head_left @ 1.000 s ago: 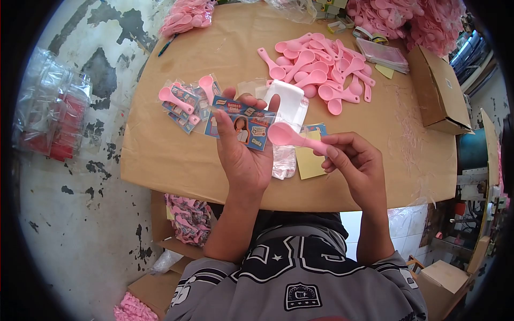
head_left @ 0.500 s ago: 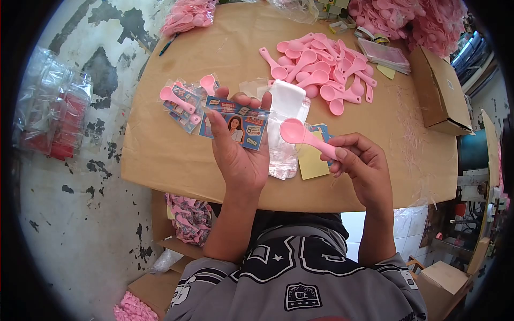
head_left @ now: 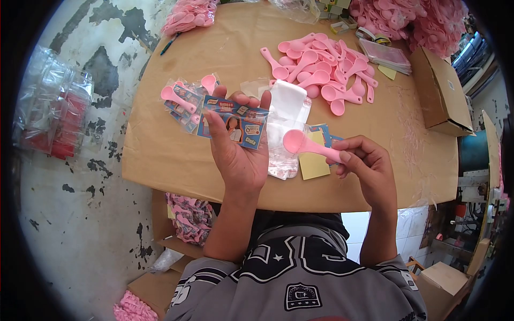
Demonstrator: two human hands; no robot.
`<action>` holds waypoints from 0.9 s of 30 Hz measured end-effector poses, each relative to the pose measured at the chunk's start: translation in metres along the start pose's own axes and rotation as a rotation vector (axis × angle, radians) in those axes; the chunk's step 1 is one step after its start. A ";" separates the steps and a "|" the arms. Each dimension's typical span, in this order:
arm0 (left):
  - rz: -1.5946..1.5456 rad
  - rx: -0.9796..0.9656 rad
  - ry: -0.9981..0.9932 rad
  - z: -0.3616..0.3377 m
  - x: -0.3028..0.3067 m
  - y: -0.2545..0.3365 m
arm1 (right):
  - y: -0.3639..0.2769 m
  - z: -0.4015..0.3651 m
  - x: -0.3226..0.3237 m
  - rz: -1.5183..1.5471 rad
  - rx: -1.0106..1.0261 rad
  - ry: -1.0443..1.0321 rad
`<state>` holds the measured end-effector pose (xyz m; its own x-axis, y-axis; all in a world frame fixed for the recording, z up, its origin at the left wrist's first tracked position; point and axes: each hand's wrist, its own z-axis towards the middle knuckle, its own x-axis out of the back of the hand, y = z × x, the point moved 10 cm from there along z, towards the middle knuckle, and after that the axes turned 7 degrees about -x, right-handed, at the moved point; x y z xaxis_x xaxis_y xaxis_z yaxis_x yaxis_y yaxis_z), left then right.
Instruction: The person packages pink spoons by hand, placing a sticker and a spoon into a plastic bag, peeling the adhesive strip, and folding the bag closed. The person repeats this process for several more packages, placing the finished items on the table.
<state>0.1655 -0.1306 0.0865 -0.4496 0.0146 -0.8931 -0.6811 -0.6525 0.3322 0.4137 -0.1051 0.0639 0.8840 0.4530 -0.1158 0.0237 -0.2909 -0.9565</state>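
I've got the printed card point(head_left: 234, 124) pinched in my left hand point(head_left: 239, 155) and a pink spoon point(head_left: 309, 146) gripped by its handle in my right hand point(head_left: 367, 168), bowl just beside the card, above the bench's point(head_left: 171, 155) near edge.

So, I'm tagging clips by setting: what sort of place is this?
Probably a packing workshop: the right hand holds a pink spoon, loose spoons lie heaped on the paper-covered table, with bagged spoon packets and a cardboard box.
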 end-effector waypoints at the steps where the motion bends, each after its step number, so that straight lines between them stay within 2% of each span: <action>1: 0.003 -0.001 -0.003 0.000 0.000 0.000 | 0.001 0.000 0.002 0.014 -0.006 -0.003; 10: -0.006 0.039 0.022 -0.008 -0.006 -0.014 | 0.000 0.002 -0.019 0.057 0.020 -0.057; 18: -0.078 0.183 0.055 -0.020 -0.009 -0.034 | -0.011 0.001 -0.043 0.183 0.063 -0.148; 21: -0.122 0.253 0.056 -0.024 -0.011 -0.044 | -0.008 0.004 -0.043 0.151 0.022 -0.115; 24: -0.108 0.341 0.075 -0.036 -0.012 -0.058 | -0.004 0.010 -0.038 -0.029 0.152 0.034; 27: -0.084 0.407 0.060 -0.045 -0.013 -0.068 | -0.003 0.013 -0.037 -0.033 0.177 0.134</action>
<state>0.2439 -0.1203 0.0623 -0.3569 0.0031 -0.9341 -0.8921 -0.2978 0.3399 0.3747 -0.1104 0.0681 0.9384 0.3407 -0.0580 -0.0178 -0.1201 -0.9926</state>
